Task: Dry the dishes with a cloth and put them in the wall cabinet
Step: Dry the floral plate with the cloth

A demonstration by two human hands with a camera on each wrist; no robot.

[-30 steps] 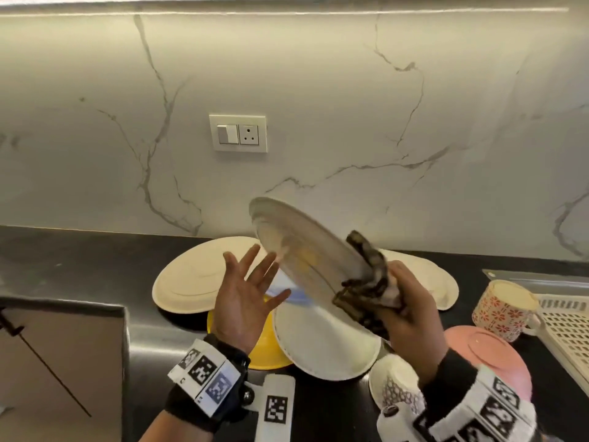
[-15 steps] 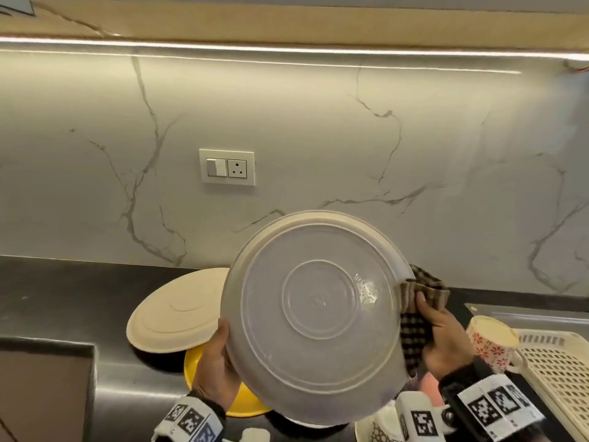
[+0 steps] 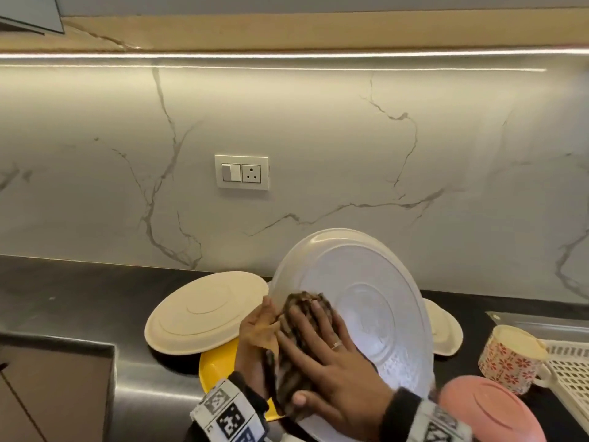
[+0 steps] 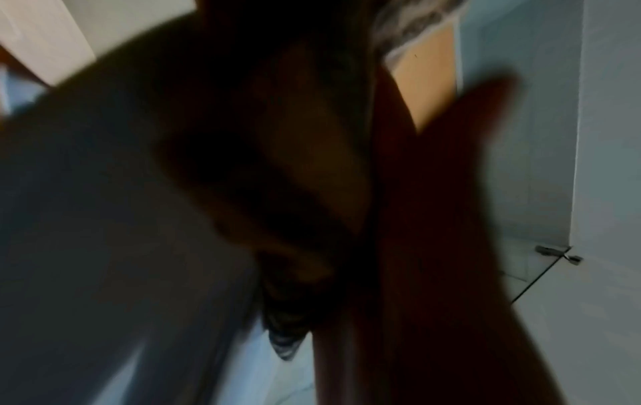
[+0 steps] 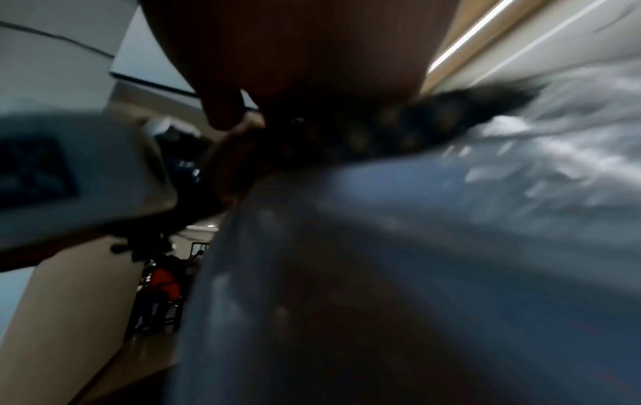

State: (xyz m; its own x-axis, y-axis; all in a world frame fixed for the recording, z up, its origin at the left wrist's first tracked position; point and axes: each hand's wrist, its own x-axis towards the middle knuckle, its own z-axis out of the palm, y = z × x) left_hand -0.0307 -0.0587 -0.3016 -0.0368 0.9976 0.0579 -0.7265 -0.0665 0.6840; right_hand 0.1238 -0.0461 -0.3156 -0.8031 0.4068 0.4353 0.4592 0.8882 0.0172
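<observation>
In the head view a large white plate [image 3: 376,301] is held up tilted over the counter, its underside toward me. My left hand [image 3: 255,333] grips its left rim, thumb on the near side. My right hand [image 3: 322,346], wearing a ring, lies flat with spread straight fingers on a dark checked cloth [image 3: 288,378] and presses it against the lower left of the plate's underside. Both wrist views are dark and blurred; the right wrist view shows the cloth [image 5: 399,128] on the plate [image 5: 451,219].
On the black counter [image 3: 63,295] lie an upturned cream plate [image 3: 204,311], a yellow plate [image 3: 216,365] and another cream plate [image 3: 443,333]. At the right stand a floral mug [image 3: 510,358], a pink dish [image 3: 490,409] and a white drying rack [image 3: 570,371]. The cabinet's underside [image 3: 318,30] runs above.
My left hand, open a second ago, took hold of the plate's left rim. My right hand left the right rim and now presses the cloth flat on the underside.
</observation>
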